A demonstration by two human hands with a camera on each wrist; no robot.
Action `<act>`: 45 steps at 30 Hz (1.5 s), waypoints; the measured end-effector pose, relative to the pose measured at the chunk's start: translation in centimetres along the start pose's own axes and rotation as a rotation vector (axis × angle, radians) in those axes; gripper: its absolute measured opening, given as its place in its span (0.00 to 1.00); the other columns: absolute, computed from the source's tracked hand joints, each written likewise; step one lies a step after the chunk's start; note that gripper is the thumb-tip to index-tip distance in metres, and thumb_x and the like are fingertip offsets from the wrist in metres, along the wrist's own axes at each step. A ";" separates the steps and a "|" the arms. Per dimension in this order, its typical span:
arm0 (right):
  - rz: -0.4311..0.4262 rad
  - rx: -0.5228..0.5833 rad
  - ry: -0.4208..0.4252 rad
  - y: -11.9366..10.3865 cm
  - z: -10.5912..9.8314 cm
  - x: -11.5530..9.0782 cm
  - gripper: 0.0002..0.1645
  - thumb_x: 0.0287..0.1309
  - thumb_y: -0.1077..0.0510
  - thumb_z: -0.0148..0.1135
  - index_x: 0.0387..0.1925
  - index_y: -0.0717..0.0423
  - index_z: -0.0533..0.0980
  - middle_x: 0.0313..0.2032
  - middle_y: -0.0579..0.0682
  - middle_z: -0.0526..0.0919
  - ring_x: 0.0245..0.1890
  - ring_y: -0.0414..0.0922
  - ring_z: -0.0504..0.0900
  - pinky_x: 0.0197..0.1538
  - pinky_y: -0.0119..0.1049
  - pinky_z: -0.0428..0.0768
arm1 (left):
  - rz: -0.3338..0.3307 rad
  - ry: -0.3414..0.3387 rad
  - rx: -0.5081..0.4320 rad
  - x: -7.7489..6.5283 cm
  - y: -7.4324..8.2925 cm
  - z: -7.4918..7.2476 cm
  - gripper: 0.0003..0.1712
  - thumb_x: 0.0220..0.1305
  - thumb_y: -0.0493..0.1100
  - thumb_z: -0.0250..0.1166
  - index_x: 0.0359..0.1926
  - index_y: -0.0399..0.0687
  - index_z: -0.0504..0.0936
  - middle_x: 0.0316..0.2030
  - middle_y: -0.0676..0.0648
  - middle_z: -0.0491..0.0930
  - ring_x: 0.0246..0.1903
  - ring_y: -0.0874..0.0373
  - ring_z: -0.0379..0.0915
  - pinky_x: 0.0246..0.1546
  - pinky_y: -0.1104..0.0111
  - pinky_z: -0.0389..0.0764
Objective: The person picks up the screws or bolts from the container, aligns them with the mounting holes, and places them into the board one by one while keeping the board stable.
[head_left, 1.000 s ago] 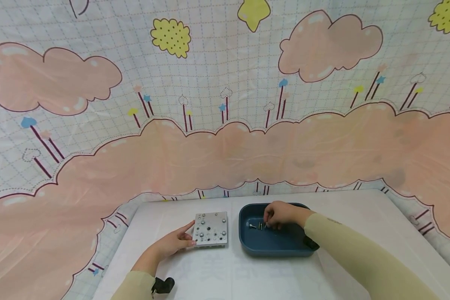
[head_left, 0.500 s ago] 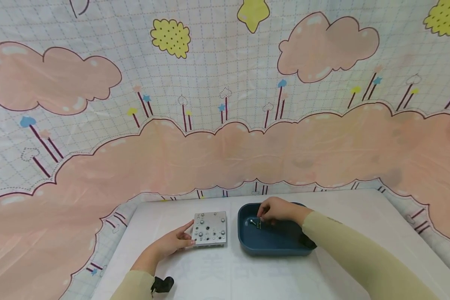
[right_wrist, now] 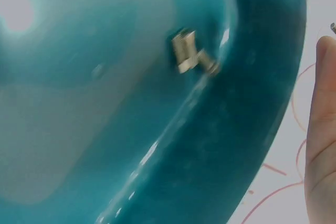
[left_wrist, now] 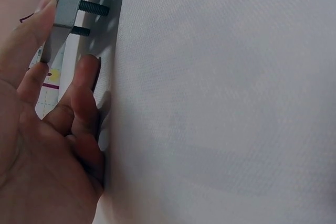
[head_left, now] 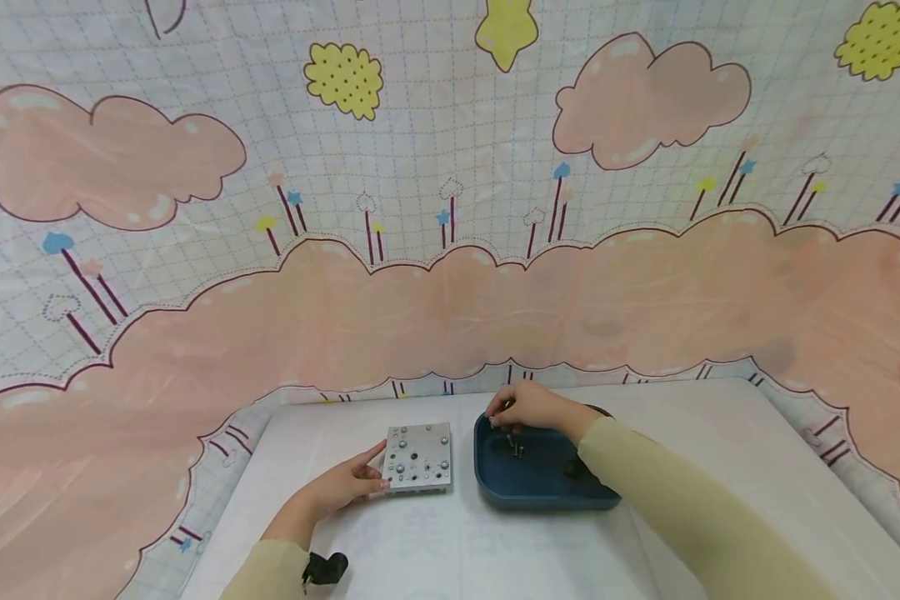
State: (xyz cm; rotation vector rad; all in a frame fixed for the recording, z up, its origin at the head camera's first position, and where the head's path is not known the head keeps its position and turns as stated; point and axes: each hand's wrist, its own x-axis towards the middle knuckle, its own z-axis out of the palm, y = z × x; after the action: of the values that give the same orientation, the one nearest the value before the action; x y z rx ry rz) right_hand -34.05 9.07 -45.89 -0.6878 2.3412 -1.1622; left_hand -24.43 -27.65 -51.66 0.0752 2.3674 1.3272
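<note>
My left hand (head_left: 339, 487) pinches the left edge of a square silver metal plate (head_left: 437, 454) with holes and bolts in its top. In the left wrist view, threaded bolts (left_wrist: 94, 8) stick out beneath the plate, and the other fingers are loosely curled below it. My right hand (head_left: 532, 406) is over the left rim of a dark blue tray (head_left: 547, 502), pinching a tiny metal screw (head_left: 492, 422) between thumb and fingertips. Only a speck of it shows in the right wrist view. Several small brass-coloured screws (right_wrist: 185, 51) lie in the tray, blurred.
Both things stand on a white-covered table (head_left: 420, 550), plate left and tray right, with a narrow gap between. A patterned cloth (head_left: 450, 317) hangs behind the table. A small black device (head_left: 326, 568) is by the left sleeve.
From inside the tray, my right hand has risen and moved left to the tray's left rim, carrying the screw. The left hand and plate stay put.
</note>
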 end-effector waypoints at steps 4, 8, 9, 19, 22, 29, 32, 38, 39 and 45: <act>-0.018 0.008 0.007 -1.2 1.1 1.1 0.09 0.63 0.57 0.66 0.43 0.52 0.85 0.33 0.47 0.85 0.33 0.45 0.82 0.38 0.41 0.82 | -0.004 0.012 0.005 0.0 -0.1 0.0 0.50 0.61 0.46 0.71 0.78 0.50 0.54 0.41 0.46 0.76 0.35 0.54 0.68 0.37 0.63 0.70; -0.008 0.026 0.008 -2.6 2.3 2.2 0.07 0.63 0.56 0.66 0.42 0.49 0.85 0.36 0.51 0.86 0.32 0.46 0.82 0.39 0.41 0.81 | -0.013 0.021 0.010 -0.1 -0.1 0.0 0.49 0.61 0.46 0.72 0.77 0.51 0.55 0.42 0.46 0.76 0.35 0.54 0.68 0.37 0.63 0.71; -0.004 0.033 0.006 -3.0 2.6 2.4 0.07 0.63 0.57 0.66 0.42 0.49 0.85 0.37 0.52 0.86 0.34 0.48 0.82 0.39 0.41 0.81 | -0.019 0.022 0.010 -0.1 -0.1 0.0 0.49 0.61 0.47 0.72 0.77 0.52 0.55 0.42 0.46 0.76 0.35 0.54 0.68 0.37 0.63 0.71; -0.038 0.060 0.019 -5.6 5.8 5.6 0.06 0.62 0.60 0.66 0.40 0.51 0.85 0.36 0.45 0.84 0.36 0.52 0.83 0.44 0.48 0.82 | -0.036 0.014 0.019 -0.1 0.0 0.1 0.50 0.60 0.50 0.72 0.78 0.55 0.55 0.42 0.47 0.76 0.36 0.55 0.68 0.37 0.64 0.70; -0.029 0.073 0.011 -6.3 6.6 6.5 0.05 0.61 0.61 0.67 0.39 0.50 0.85 0.35 0.45 0.84 0.34 0.50 0.83 0.44 0.49 0.82 | -0.023 -0.001 0.023 0.0 -0.1 0.0 0.50 0.61 0.50 0.71 0.78 0.54 0.54 0.41 0.48 0.76 0.35 0.55 0.68 0.37 0.64 0.69; -0.008 0.073 -0.001 -7.3 8.5 8.1 0.09 0.63 0.60 0.66 0.44 0.55 0.84 0.33 0.45 0.84 0.34 0.46 0.81 0.40 0.43 0.81 | -0.021 -0.001 0.021 -0.2 0.0 -0.1 0.49 0.61 0.48 0.71 0.78 0.54 0.55 0.41 0.48 0.77 0.35 0.55 0.68 0.37 0.64 0.70; 0.002 0.093 -0.001 -7.5 9.1 8.6 0.10 0.63 0.61 0.66 0.45 0.58 0.83 0.33 0.46 0.83 0.33 0.45 0.81 0.39 0.41 0.81 | -0.020 0.001 0.028 -0.2 -0.1 -0.1 0.49 0.61 0.48 0.71 0.78 0.54 0.55 0.40 0.48 0.77 0.35 0.55 0.69 0.37 0.64 0.70; 0.017 0.070 0.010 -7.4 10.3 9.7 0.05 0.62 0.63 0.66 0.40 0.56 0.84 0.30 0.46 0.83 0.28 0.42 0.79 0.34 0.36 0.79 | -0.005 -0.008 0.042 0.1 -0.4 -0.1 0.49 0.61 0.50 0.71 0.78 0.54 0.54 0.41 0.49 0.77 0.36 0.56 0.69 0.38 0.64 0.70; 0.018 0.064 0.016 -7.4 10.5 9.9 0.05 0.62 0.64 0.66 0.39 0.56 0.84 0.29 0.46 0.83 0.27 0.42 0.79 0.33 0.35 0.78 | -0.002 -0.006 0.047 0.1 -0.4 -0.2 0.50 0.61 0.50 0.71 0.78 0.54 0.55 0.41 0.49 0.78 0.36 0.56 0.70 0.38 0.65 0.70; 0.013 0.021 0.045 -7.4 11.2 10.7 0.03 0.59 0.64 0.68 0.35 0.55 0.83 0.26 0.45 0.82 0.22 0.40 0.76 0.28 0.31 0.74 | 0.007 -0.010 0.045 0.2 -0.5 -0.5 0.50 0.61 0.51 0.71 0.78 0.53 0.54 0.41 0.49 0.78 0.36 0.57 0.70 0.38 0.65 0.70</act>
State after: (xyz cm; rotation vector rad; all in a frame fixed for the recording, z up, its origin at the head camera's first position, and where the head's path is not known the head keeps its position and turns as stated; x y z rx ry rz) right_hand -34.24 -7.99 -47.78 -0.6443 2.3638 -1.2059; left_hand -24.72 -28.25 -51.93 0.1029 2.3905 1.2738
